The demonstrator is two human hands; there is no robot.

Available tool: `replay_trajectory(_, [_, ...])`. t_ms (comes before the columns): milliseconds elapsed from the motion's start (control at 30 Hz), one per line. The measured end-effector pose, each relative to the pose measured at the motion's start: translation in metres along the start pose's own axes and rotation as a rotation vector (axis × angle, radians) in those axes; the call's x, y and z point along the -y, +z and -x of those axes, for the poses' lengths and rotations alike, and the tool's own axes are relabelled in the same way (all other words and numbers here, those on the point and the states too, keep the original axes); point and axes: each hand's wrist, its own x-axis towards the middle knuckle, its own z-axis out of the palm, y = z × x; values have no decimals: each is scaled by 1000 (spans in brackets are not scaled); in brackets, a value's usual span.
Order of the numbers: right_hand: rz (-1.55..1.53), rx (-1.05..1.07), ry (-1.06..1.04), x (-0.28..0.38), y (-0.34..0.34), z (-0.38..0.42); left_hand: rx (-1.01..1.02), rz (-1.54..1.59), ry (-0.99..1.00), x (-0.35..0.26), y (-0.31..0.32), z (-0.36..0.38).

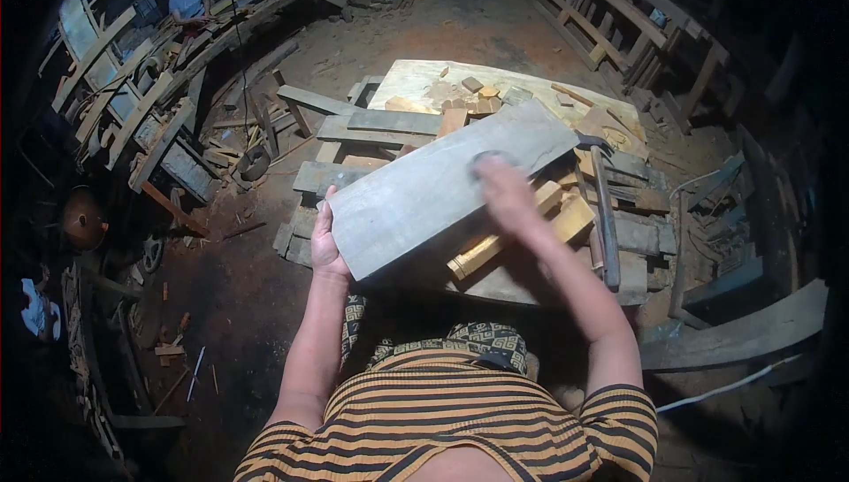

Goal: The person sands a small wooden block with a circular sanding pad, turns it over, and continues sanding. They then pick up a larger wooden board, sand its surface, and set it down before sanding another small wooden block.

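A long grey wooden box-like piece point(424, 199) lies tilted across the work table in front of me, its smooth broad face up. My left hand point(327, 243) grips its near left end, thumb along the edge and the other fingers hidden beneath. Over the upper right part of that face is my right hand point(511, 197), smeared by motion, its fingers closed round a small dark thing point(486, 160) pressed to the surface. What kind of thing it is I cannot make out. Yellowish wood blocks point(478, 256) lie beneath the right side of the grey piece.
A hammer point(605, 217) lies at the table's right side. Beyond the grey piece are wood offcuts point(486, 91) on a pale plywood sheet point(411, 75). Planks point(389, 121) stick out to the left. Another person point(187, 4) sits at the far left bench. Stacked timber point(610, 13) stands far right.
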Motion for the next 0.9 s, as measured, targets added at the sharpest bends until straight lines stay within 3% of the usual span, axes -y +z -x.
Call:
replay_trajectory(100, [-22,4,-462,84,32,33,-6,-19,-2,0,3,1])
replay_trajectory(200, [-80,169,-527,104,35,43,-20,-23,-7,-1,0,0])
replay_trajectory(233, [-78,130,-562,91,35,36,-25,-25,3,-1,1,2])
replay_trajectory(300, [-85,-34,-507,36,40,14,-44,-10,-20,-1,5,3])
replay_trajectory(333, [61,179,-372,24,7,-10,-47,-7,-14,0,3,3])
replay_trajectory(367, [14,-125,-344,-13,12,-13,-49,-18,-12,0,2,3])
replay_trajectory(400, [97,-222,-257,-58,13,-21,-50,-31,-11,0,2,2])
replay_trajectory(433, [50,-104,33,-76,-10,-28,-51,-30,-8,0,3,2])
replay_trajectory(500, [197,-205,164,-158,-12,-43,-64,-43,3,1,7,3])
replay_trajectory(567, [363,-226,273,-193,-19,-53,-60,-32,2,2,5,2])
replay_trajectory(600, [361,-226,271,-187,-18,-55,-54,-20,-3,1,5,2])
replay_trajectory(667, [416,-244,466,-165,-16,-61,-57,-29,2,1,4,2])
replay_trajectory(733, [463,-235,325,-145,1,-66,-57,-34,-2,2,3,2])
replay_trajectory(767, [302,-148,324,-109,-1,-69,-51,-43,10,3,4,2])
replay_trajectory(800, [144,-266,149,-94,20,-67,-45,-53,20,3,5,2])
replay_trajectory(833, [-41,-212,89,-44,19,-60,-43,-54,7,3,5,2])
replay_trajectory(900, [-41,81,-70,20,34,-58,-90,-67,40,3,7,1])
